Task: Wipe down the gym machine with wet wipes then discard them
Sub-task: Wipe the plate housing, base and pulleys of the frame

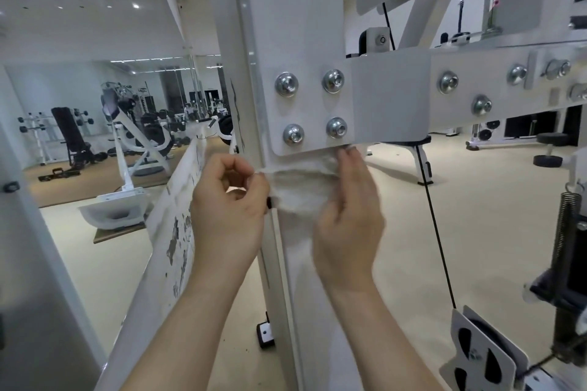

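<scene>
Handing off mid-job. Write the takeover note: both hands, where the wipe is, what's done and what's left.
Left hand: pinches the left edge of the white wet wipe.
Right hand: holds the wipe's right edge, with its fingertips just under the white bracket plate with four silver bolts.
Wipe: spread across the front of the white metal upright post, directly below that plate.
Done: a wipe is out and on the machine. How much has been cleaned cannot be told.
Left: wipe the post and frame, then discard the wipe. No bin is in view.

Both hands held a wet wipe against the white upright post. The left hand pinched one edge. The right hand pressed the other just below the bolted plate.
</scene>
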{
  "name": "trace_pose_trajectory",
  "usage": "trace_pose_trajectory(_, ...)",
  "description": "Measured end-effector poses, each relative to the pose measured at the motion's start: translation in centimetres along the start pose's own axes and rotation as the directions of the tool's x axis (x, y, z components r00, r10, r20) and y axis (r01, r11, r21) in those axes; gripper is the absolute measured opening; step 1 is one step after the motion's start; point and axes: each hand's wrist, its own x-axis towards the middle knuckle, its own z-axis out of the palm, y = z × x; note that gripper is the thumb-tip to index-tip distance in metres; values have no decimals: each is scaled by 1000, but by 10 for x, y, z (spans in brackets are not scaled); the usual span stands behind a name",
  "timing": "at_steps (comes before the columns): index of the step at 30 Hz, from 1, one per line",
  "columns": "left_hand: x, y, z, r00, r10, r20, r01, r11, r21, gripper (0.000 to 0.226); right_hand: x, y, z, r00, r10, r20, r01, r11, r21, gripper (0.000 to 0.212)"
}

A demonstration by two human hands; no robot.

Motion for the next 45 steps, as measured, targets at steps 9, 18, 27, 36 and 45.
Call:
trace_pose_trajectory(9,-10,-14,2,919,367,140,-389,901,191,20,-19,24,3,934,-192,302,281,917,-283,58)
trace_pose_trajectory(18,-83,-79,7,966,-252,56,251,968,29,31,-140,46,-29,881,-104,462,280,901,-331,52)
trace_pose_trajectory(27,-20,-36,20,993,116,-36,-113,991,69,31,-53,23,-3,923,-139,358,252,923,-291,59)
trace_pose_trajectory(36,-166,-139,14,911,-413,-13,400,873,279,50,-222,85,-57,858,168,486,38,922,-386,62)
trace_pose_trajectory(45,-144,-138,16,931,-360,56,338,911,237,50,-218,96,-59,830,269,489,-112,938,-328,75)
